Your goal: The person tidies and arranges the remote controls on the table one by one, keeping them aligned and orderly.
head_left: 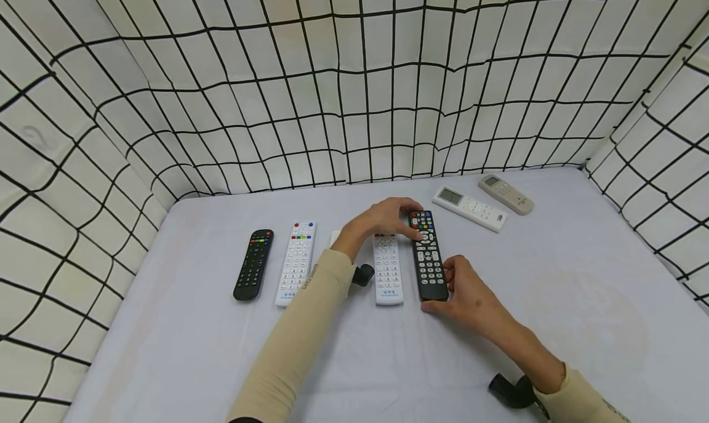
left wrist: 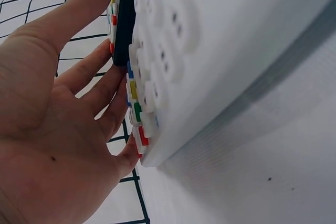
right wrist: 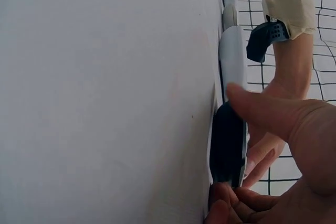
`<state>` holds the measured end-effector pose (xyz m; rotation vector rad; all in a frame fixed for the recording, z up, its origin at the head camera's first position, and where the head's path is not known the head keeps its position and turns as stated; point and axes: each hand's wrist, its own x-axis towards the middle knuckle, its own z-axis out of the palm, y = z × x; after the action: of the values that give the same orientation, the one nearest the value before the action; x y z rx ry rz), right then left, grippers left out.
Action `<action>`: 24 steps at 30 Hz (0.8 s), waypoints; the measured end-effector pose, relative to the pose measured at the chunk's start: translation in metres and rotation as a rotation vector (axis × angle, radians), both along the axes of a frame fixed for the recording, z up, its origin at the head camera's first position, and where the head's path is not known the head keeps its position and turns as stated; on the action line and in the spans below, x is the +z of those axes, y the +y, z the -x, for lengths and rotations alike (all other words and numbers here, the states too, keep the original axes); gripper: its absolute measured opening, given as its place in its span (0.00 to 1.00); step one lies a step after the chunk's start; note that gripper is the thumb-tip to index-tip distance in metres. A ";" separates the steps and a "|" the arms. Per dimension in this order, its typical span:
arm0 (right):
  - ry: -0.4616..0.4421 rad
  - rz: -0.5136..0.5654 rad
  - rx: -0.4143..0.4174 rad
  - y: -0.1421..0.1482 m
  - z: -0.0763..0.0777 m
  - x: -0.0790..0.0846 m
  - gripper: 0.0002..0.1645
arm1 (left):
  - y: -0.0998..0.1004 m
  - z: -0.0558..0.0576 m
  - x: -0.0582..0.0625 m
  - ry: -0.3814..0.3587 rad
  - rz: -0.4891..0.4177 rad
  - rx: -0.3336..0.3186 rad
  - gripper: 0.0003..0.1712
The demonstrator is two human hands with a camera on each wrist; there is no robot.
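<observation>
Because the black remote with white keys [head_left: 429, 257] is held at both ends, any correction to its place should come from the two grips moving together. It lies just to the right of a white remote [head_left: 389, 281], its coloured keys at the far end. The person's left grip [head_left: 390, 220] pinches that far end, thumb at the left side and fingers about the top; the right grip [head_left: 468, 294] grasps the near end by its lower right corner, thumb along the bottom edge. Whether the black remote rests quite flat or is slightly raised, the views hardly settle. A light hold on the edges, clear of the keys, seems best, and the left fingers want care near the top of the white remote, since a brush could skew it. The right thumb looks well placed for fine control of the angle. Farther left on the worktop [head_left: 554, 269] lie a second white remote [head_left: 295, 266] and a dark-keyed remote [head_left: 253, 265]; beyond the right grip, a white screened remote [head_left: 469, 209] and a beige one [head_left: 506, 194] lie slanted.
</observation>
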<state>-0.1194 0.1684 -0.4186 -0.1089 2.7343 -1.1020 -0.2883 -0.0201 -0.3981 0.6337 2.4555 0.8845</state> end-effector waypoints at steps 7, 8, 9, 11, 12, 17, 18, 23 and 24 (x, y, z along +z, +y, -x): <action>-0.020 -0.005 -0.028 0.009 0.005 0.004 0.51 | 0.003 0.000 0.002 -0.026 0.002 0.013 0.41; -0.019 0.002 -0.034 0.011 0.007 0.005 0.50 | 0.004 0.000 0.002 -0.029 0.000 0.018 0.40; -0.019 0.008 -0.040 0.014 0.008 0.005 0.49 | 0.005 -0.001 0.002 -0.031 -0.002 0.022 0.40; -0.010 0.015 -0.046 0.020 0.013 0.006 0.45 | 0.007 -0.001 0.003 -0.031 -0.004 0.034 0.39; -0.004 0.020 -0.049 0.023 0.015 0.007 0.43 | 0.008 -0.001 0.003 -0.030 -0.001 0.039 0.39; 0.035 0.015 -0.070 0.042 0.027 0.007 0.40 | 0.012 -0.001 0.005 -0.015 -0.002 0.052 0.37; 0.042 0.010 -0.077 0.045 0.030 0.007 0.40 | 0.013 -0.001 0.006 -0.012 -0.004 0.053 0.37; 0.088 -0.016 -0.110 0.060 0.040 0.008 0.39 | 0.020 0.000 0.007 -0.004 -0.039 0.075 0.36; 0.093 -0.018 -0.116 0.063 0.042 0.008 0.39 | 0.021 0.001 0.006 -0.001 -0.048 0.083 0.36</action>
<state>-0.1613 0.2313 -0.4110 0.0005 2.8647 -1.1288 -0.2890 0.0007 -0.3919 0.5514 2.4822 0.9779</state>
